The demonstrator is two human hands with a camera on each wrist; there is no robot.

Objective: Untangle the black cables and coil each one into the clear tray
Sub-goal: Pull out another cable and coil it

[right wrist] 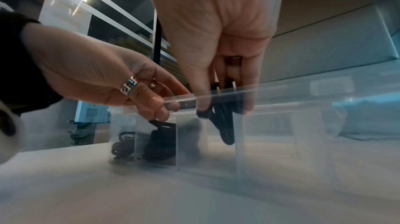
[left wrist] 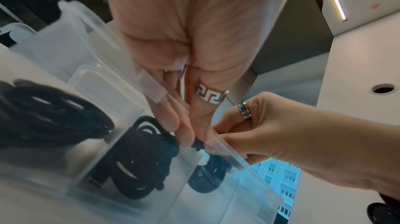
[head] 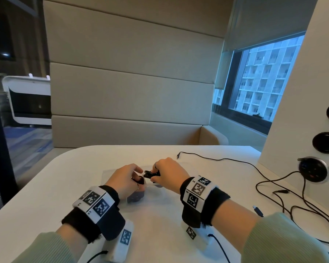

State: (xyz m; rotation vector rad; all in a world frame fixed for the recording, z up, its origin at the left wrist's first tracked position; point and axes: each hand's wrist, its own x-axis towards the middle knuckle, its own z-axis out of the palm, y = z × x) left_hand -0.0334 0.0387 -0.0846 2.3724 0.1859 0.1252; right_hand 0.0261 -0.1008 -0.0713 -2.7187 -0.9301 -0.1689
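Right wrist view had the right hand [right wrist: 218,80] pinching a coil [right wrist: 220,121] just over the tray [right wrist: 303,94] rim, left hand [right wrist: 121,80] gripping another cable [right wrist: 160,135] inside it, so honestly a loose coil could've sprung open and snagged the divider.

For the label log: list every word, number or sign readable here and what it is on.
No word, brand or number is readable.
Left wristband and right wristband: square black-and-white code markers; tiny characters beside them are too small to read.
Black cables and clear tray: no print visible.
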